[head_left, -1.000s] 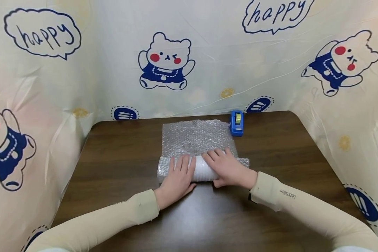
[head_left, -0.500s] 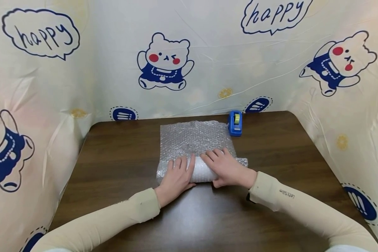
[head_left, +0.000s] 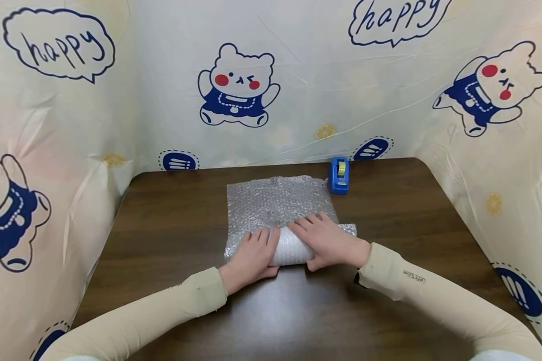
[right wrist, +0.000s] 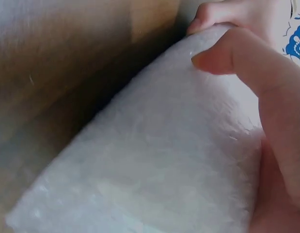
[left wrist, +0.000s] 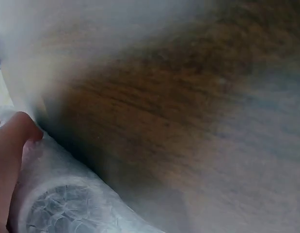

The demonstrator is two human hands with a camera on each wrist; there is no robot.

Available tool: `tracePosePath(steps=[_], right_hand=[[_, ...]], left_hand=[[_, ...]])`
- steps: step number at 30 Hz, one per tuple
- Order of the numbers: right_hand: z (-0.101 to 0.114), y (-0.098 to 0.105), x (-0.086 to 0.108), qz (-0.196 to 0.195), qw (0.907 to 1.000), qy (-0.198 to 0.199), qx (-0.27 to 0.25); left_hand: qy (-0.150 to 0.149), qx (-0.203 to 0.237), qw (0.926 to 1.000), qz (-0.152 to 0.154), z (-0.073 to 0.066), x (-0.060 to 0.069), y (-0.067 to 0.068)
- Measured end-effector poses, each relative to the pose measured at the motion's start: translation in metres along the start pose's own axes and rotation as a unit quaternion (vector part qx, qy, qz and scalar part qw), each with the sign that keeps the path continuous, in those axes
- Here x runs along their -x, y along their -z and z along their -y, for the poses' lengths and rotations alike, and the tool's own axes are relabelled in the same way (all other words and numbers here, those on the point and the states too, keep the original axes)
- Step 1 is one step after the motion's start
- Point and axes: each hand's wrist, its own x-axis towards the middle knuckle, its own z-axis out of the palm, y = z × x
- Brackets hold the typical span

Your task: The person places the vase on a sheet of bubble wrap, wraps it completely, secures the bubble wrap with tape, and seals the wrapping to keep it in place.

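Observation:
A sheet of clear bubble wrap lies on the brown table, its near part rolled into a thick whitish roll. My left hand grips the roll's left part, fingers over the top and thumb on the near side. On the right part, my right hand holds it likewise, fingers bent over the far side. The left wrist view shows the roll's end, with crumpled layers of film inside; what lies deeper is hidden. In the right wrist view the right thumb presses on the roll's surface.
A blue tape dispenser with yellowish tape stands by the sheet's far right corner. The wooden table is enclosed at the back and sides by a printed cloth with bears.
The flat sheet's far edge has come a little nearer and its left corner has shifted left. The left hand's fingers have drawn back slightly over the roll. The right hand has barely moved.

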Motion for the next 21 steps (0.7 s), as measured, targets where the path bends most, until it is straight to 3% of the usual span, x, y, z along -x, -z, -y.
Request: tracePosePath(steps=[5, 10, 14, 18, 21], right_hand=[[0.001, 0.001, -0.004, -0.002, 0.9999, -0.008, 0.005], [0.001, -0.004, -0.003, -0.038, 0.9991, -0.017, 0.008], [0.004, -0.008, -0.003, -0.080, 0.9950, -0.031, 0.051], [0.016, -0.006, 0.000, -0.134, 0.9836, -0.031, 0.117], [0.028, -0.005, 0.006, -0.143, 0.9776, -0.025, 0.152]], left_hand=[[0.003, 0.046, 0.9988, 0.016, 0.007, -0.002, 0.001], [-0.001, 0.070, 0.9973, 0.022, 0.011, -0.004, -0.001], [-0.004, 0.088, 0.9959, 0.023, 0.013, -0.006, 0.000], [-0.003, 0.108, 0.9934, 0.039, 0.016, -0.008, 0.001], [0.000, 0.119, 0.9914, 0.055, 0.018, -0.009, 0.002]])
